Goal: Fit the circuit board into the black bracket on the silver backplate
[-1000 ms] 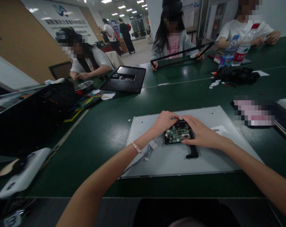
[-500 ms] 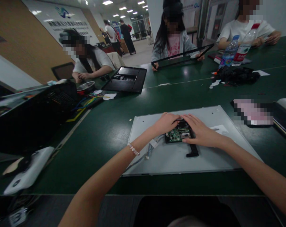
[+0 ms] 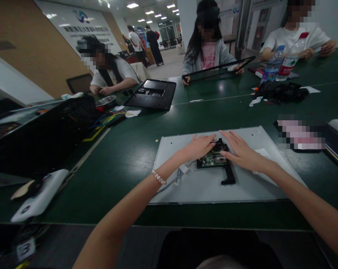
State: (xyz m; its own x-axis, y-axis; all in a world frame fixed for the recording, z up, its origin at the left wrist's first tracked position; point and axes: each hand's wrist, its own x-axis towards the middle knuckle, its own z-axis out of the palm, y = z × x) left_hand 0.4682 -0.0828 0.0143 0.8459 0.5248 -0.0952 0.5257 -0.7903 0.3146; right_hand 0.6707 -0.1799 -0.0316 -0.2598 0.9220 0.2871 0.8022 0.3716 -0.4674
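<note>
Green circuit board (image 3: 213, 158) lay centred on grey panel (image 3: 185, 186), near side of desk (image 3: 124, 157) | left hand (image 3: 198, 147), right hand (image 3: 241, 151) flat on its edges, grip released (nothing clasped) | step, likely: seating board | next move calls for sparing wires (image 3: 174, 179) at left

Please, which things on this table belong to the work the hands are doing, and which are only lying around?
In use: left hand, right hand, green circuit board, grey metal panel, black bracket, cable.
Lying about: blue-label bottle, red-label bottle, black back cover, metal bowl, white device.
</note>
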